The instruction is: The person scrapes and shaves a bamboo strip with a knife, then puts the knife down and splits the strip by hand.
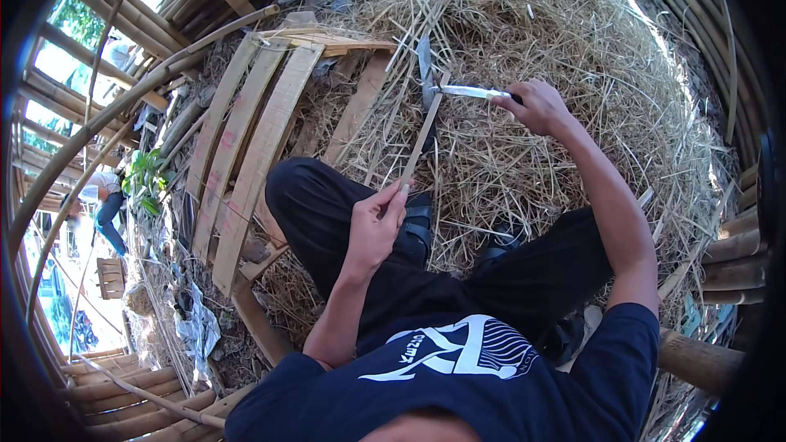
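My left hand pinches the near end of a thin bamboo strip, which slants up and away in front of my knees. In my right hand is a knife with a dark handle and a pale, shiny blade. The knife points left, and its tip meets or overlaps the strip near the far end; whether it cuts into it I cannot tell. Just behind that spot stands a second metal blade, wider and pointing away from me. Its lower part is partly hidden by the strip.
Straw and shavings cover the ground, with loose thin strips beyond the blades. A slatted wooden pallet leans at the left. Bamboo pole walls curve around both sides. Outside at far left is another person.
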`<state>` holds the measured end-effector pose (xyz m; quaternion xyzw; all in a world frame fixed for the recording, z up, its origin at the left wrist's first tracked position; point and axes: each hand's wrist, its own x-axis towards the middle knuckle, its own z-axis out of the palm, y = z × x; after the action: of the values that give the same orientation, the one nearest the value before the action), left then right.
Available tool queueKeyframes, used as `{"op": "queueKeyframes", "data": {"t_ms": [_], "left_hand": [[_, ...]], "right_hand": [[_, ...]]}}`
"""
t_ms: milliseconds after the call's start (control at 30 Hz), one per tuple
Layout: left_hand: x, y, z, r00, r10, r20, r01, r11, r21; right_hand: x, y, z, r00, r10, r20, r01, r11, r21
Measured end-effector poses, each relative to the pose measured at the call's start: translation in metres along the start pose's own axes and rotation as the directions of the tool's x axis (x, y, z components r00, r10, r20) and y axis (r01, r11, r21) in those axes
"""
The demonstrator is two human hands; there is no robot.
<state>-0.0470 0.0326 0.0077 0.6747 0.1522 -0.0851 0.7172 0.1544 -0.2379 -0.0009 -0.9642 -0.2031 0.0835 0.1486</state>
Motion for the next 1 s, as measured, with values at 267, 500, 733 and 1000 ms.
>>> {"op": "queueKeyframes", "data": {"t_ms": [267, 500, 733, 1000], "left_hand": [[-0.009, -0.023, -0.017, 1.000, -0.018, 0.002, 0.017, 0.999, 0.028], [0.008, -0.024, -0.006, 0.982, 0.180, -0.062, -0.167, 0.971, 0.169], [0.024, -0.019, 0.020, 0.882, 0.466, -0.070, -0.378, 0.789, 0.485], [0.003, -0.032, 0.013, 0.949, 0.306, -0.073, -0.250, 0.875, 0.415]], "right_hand": [[0.001, -0.010, 0.004, 0.981, -0.182, -0.066, 0.173, 0.977, -0.123], [-0.035, -0.074, 0.025, 0.963, -0.260, 0.076, 0.235, 0.941, 0.244], [-0.045, -0.091, 0.031, 0.959, -0.266, 0.095, 0.226, 0.924, 0.307], [-0.005, -0.010, 0.015, 0.999, -0.041, 0.022, 0.041, 0.999, 0.011]]}}
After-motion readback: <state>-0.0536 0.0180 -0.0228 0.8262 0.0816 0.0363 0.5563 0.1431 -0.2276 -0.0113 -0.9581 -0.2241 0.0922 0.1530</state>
